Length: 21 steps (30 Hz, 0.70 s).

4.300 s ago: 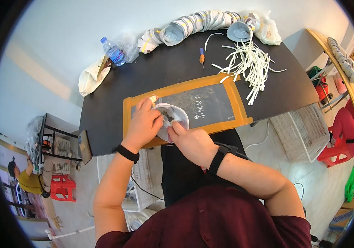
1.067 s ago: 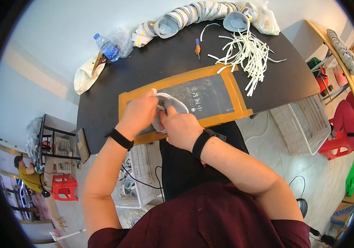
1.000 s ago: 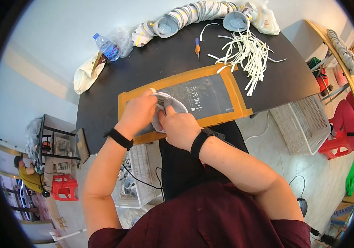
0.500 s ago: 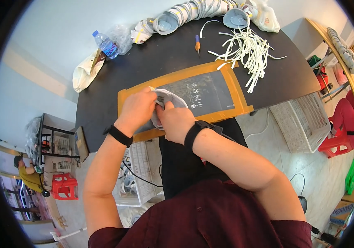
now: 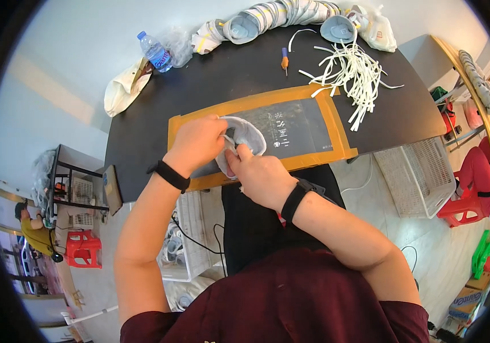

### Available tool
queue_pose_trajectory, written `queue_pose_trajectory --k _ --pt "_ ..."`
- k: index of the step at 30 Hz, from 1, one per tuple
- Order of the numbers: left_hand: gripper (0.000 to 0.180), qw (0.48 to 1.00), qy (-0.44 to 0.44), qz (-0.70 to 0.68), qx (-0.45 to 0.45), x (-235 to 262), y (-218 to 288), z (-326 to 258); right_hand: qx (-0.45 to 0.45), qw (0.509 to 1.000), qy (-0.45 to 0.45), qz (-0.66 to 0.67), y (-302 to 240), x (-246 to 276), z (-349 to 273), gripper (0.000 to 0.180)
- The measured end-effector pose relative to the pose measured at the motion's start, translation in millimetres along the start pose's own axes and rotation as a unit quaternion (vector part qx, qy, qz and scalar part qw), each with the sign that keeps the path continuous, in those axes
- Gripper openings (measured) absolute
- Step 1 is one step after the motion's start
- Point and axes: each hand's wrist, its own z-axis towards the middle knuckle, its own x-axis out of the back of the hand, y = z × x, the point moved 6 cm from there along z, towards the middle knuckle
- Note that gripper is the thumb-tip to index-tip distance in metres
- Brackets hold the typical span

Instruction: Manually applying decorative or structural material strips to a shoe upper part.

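Observation:
A pale grey fabric cap (image 5: 249, 135), its hollow side up, is held over the near part of a dark board. My left hand (image 5: 198, 144) is closed on the cap's left rim, its fingertips pinching the edge. On the near side, my right hand (image 5: 265, 178) grips the cap too, with thumb and forefinger reaching into the hollow. A bit of pale material shows between the two hands, too small to make out. The board (image 5: 305, 128) is edged with brown tape and lies on the black table (image 5: 222, 86).
Nested caps (image 5: 282, 16) line the table's back. Loose white strips (image 5: 359, 80) lie at the right, near a small screwdriver-like tool (image 5: 285, 60). A water bottle (image 5: 154, 52) and a cream cloth item (image 5: 125, 88) lie back left. White crates (image 5: 419, 174) stand below; a person sits far left.
My right hand has shifted slightly right and down, and more of the cap's hollow shows. My left hand stays on the rim. The whole view has swung a little.

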Motion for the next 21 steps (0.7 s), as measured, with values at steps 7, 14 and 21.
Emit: queue_pose_trajectory --k 7,14,21 --pt "0.014 0.999 -0.029 0.042 0.013 -3.5 10.7 0.3 0.006 1.000 0.020 0.006 0.9 1.5 1.5 0.026" --pt "0.010 1.000 -0.014 0.025 0.009 -6.4 3.1 -0.8 -0.002 1.000 -0.001 -0.007 3.5 -5.2 4.0 0.050" --pt "0.012 0.997 0.059 0.039 0.024 -10.7 5.5 -7.4 -0.014 0.999 -0.028 0.007 3.6 -7.4 7.0 0.063"
